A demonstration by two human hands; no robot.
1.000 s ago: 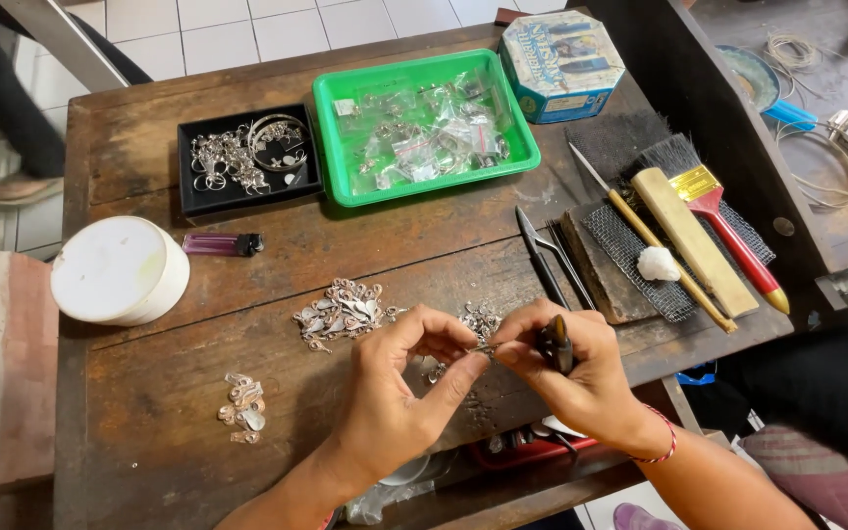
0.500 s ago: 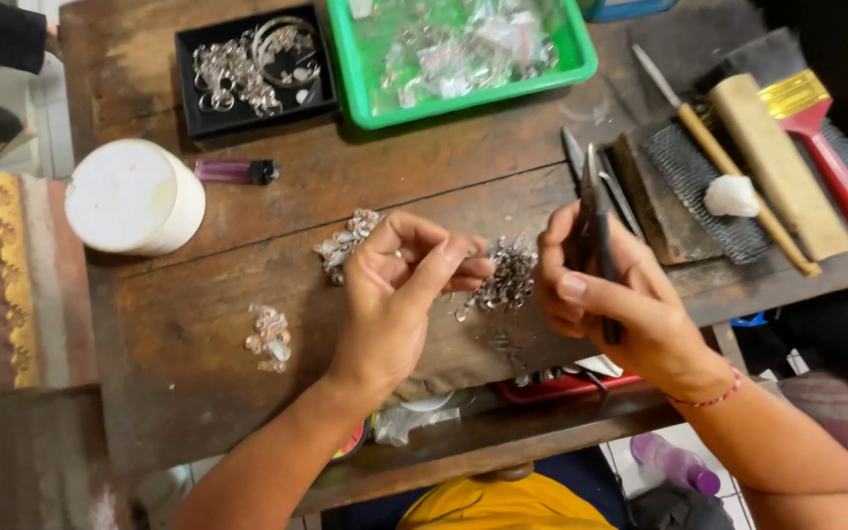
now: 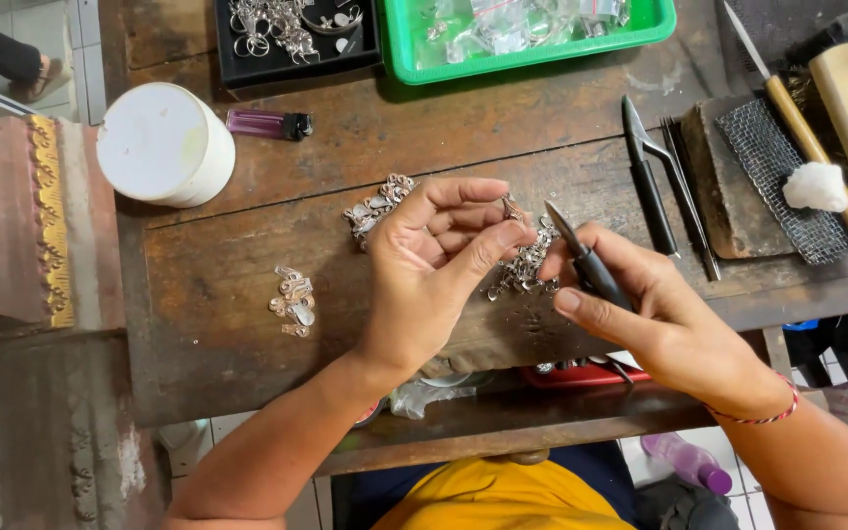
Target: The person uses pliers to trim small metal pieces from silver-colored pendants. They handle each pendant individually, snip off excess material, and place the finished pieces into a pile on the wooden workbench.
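The wooden workbench (image 3: 247, 265) carries a white round container (image 3: 164, 142) at its left and a green tray (image 3: 532, 54) at the far edge. Over its middle the left hand (image 3: 434, 265) is raised with palm turned up, its thumb and forefinger closed on a small silver piece (image 3: 512, 208), which seems to be a pendant, though it is too small to be sure. The right hand (image 3: 660, 319) is just beside it and grips black pliers (image 3: 586, 260). Their long axis runs up-left, the tip pointing at the piece and nearly touching it. A silver heap (image 3: 527, 270) lies below them.
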